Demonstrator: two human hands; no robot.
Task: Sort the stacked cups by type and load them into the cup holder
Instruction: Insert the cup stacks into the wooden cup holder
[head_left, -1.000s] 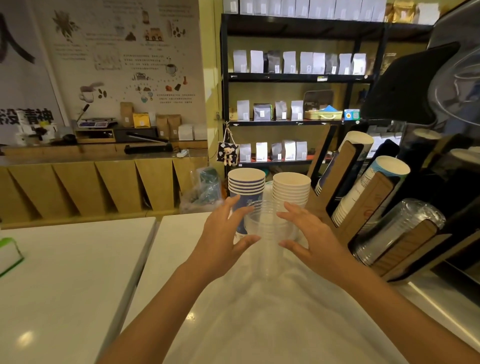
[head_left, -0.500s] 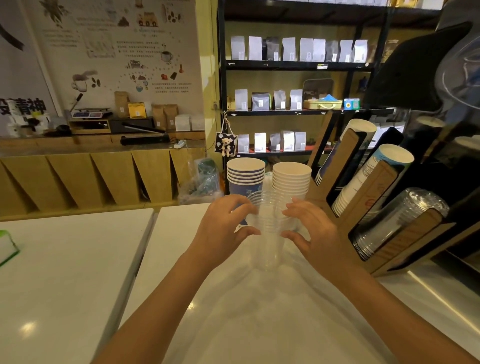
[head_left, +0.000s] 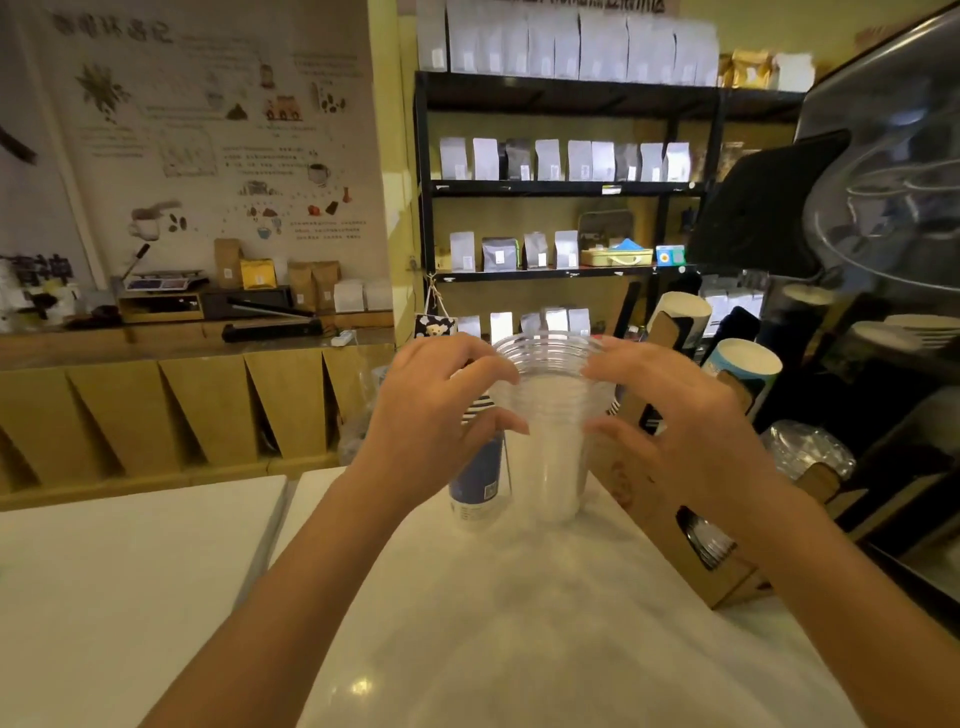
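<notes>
A stack of clear plastic cups (head_left: 553, 415) stands in the middle of the view, lifted a little above the white counter. My left hand (head_left: 441, 415) grips its left side near the rims and my right hand (head_left: 670, 431) grips its right side. Behind my left hand stands a stack of blue paper cups (head_left: 478, 478), mostly hidden. The brown cardboard cup holder (head_left: 649, 499) leans at the right, with paper cup stacks (head_left: 743, 369) in its upper slots and clear cups (head_left: 805, 452) in a lower slot.
The white counter (head_left: 493, 623) spreads in front of me, with a seam at the left. A black shelf (head_left: 561, 187) with coffee bags stands behind. A dark machine (head_left: 883, 260) fills the right edge, close behind the holder.
Both hands closed around the clear cup stack and raised it; it now hides the cream paper cup stack behind. The camera moved closer and tilted up.
</notes>
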